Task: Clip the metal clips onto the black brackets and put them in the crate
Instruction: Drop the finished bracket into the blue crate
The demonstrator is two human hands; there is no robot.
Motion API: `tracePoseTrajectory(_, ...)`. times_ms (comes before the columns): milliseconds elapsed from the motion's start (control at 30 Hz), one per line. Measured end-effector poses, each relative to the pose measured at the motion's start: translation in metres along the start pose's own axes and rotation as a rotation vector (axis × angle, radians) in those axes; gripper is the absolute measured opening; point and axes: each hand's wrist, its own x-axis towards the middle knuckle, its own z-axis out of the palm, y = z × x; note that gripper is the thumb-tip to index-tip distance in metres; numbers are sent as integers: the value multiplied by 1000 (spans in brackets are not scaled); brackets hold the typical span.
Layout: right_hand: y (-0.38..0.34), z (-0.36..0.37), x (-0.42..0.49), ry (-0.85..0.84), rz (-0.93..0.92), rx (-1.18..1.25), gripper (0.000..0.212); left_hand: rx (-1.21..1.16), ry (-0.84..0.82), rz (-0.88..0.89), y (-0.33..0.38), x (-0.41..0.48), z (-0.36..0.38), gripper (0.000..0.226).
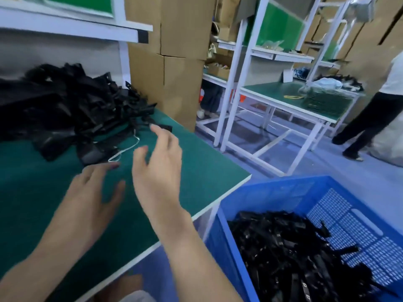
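Brackets (294,253) lie heaped in the blue crate (272,188), which stands off the bench edge, down and to the right of your right fingers (162,140). Your right hand (159,175) is open, its fingers spread and loosely bent, holding nothing. Your left hand (91,197) is just beside it, also open and empty, palm down over the green bench (32,203). The left fingers (102,171) are nearly straight, and you cannot tell whether they touch the mat. A white string (128,148) lies on the bench just beyond your left fingertips, between the two hands. Just past your right fingertips sits a lone black piece (164,127). Further off, beyond and to the left of your left fingers, is the big pile (65,105) of loose black brackets. Behind it stand cardboard boxes (174,62). Far to the right of your right fingers is a second bench (290,97), with a person (375,110) beside it.
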Motion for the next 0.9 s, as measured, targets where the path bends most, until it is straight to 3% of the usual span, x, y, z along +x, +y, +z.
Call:
tracePoseTrajectory(133, -28, 79, -13, -330, -107, -103, 48, 476, -20, -184, -99, -24, -68, 61)
tracePoseTrajectory(233, -41, 137, -30, -539, -187, -242, 51, 656, -49, -326, -147, -50, -115, 76)
tracePoseTrajectory(333, -51, 183, -43, -677, -216, -291, 54, 698, -99, -477, -167, -61, -150, 88)
tracePoseTrajectory(433, -56, 214, -47, -752, -249, -296, 56, 539, -123, -651, -169, -58, -165, 100)
tracePoseTrajectory(667, -64, 248, -48, -897, -316, -104, 54, 468, -185, -563, -178, -39, -162, 76)
tracePoseTrajectory(800, -68, 252, -45, -991, -111, 232, 62, 330, -235, -416, -188, -25, -160, 66)
tracePoseTrajectory(900, -75, 254, -45, -1030, 102, 562, 55, 187, -271, -338, -193, -21, -160, 67)
